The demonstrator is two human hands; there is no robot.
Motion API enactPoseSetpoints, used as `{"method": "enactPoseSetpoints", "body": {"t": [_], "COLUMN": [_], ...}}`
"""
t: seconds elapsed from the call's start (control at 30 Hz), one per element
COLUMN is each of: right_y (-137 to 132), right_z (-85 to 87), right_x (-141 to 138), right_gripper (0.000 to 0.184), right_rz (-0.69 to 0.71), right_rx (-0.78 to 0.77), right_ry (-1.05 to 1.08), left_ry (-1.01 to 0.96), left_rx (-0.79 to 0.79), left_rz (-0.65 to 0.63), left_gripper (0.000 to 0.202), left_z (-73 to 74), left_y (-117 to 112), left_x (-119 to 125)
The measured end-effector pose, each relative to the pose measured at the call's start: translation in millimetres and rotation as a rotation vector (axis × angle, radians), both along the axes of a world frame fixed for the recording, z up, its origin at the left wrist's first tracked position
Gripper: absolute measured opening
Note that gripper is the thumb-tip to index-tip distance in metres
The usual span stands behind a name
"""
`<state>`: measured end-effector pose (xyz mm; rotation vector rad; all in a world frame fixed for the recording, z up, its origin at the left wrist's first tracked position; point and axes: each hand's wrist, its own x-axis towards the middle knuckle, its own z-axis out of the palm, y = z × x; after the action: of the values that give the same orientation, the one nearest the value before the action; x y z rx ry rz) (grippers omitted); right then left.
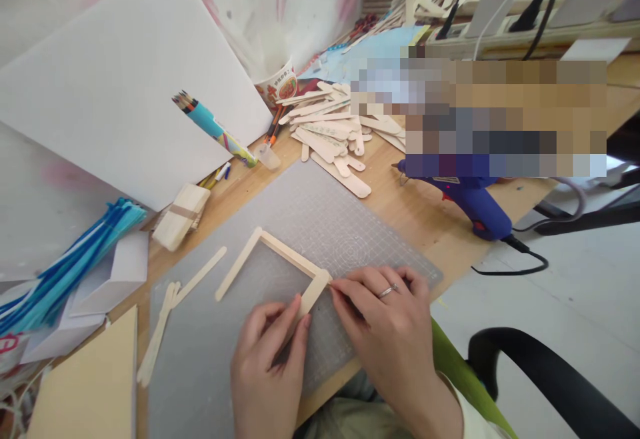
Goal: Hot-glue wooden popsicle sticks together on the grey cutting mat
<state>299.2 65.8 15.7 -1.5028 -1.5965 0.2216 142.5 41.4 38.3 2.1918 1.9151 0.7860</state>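
Craft sticks joined into a three-sided wooden frame [290,252] lie on the grey cutting mat [200,359], its open side facing me. My left hand [273,352] pinches the near-right stick between thumb and fingers. At the corner where that stick meets the long one, the thumb and index finger of my right hand [385,325] are pressed together. Whatever is between those right fingertips is too small to make out. Several loose craft sticks [161,335] rest on the mat left of the frame.
Behind the mat lies a pile of craft sticks [330,125]. A blue glue gun [475,202] with a black cord is at the right. Colored pencils [215,129], a banded stick bundle [181,215], blue pipe cleaners [75,259] and a paper cup [280,84] stand around the left and back.
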Motion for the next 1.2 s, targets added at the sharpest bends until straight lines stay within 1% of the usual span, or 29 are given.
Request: {"method": "enactPoseSetpoints", "body": {"t": [0.27, 0.47, 0.57, 0.73, 0.9, 1.0, 1.1, 1.2], "right_y": [1, 1, 2, 2, 0, -1, -2, -2], "right_z": [1.0, 0.2, -0.1, 0.5, 1.5, 4.0, 8.8, 14.5], "right_x": [0, 0, -1, 0, 1, -3, -8, -15], "right_gripper": [0.017, 0.016, 0.016, 0.014, 0.01, 0.011, 0.01, 0.008], "right_rz": [-0.003, -0.015, -0.022, -0.021, 0.046, 0.056, 0.053, 0.034], "right_rx": [0.02, 0.032, 0.041, 0.065, 0.081, 0.014, -0.064, -0.063], "right_ry": [-0.018, -0.004, -0.008, -0.002, 0.075, 0.166, 0.28, 0.326], "left_ry": [0.007, -0.044, -0.038, -0.035, -0.086, -0.117, -0.15, -0.186], "left_rx": [-0.031, 0.024, 0.017, 0.038, 0.078, 0.096, 0.075, 0.055], "left_rz": [0.011, 0.0, 0.006, 0.028, 0.011, 0.003, 0.001, -0.005], "left_gripper": [0.019, 0.018, 0.018, 0.017, 0.018, 0.019, 0.02, 0.021], "left_z": [3.2, 0.2, -1.3, 0.2, 1.1, 1.9, 3.9, 7.0], "left_y": [-1, 0, 0, 0, -1, -1, 0, 2], "left_x": [3, 5, 5, 5, 5, 5, 3, 0]}}
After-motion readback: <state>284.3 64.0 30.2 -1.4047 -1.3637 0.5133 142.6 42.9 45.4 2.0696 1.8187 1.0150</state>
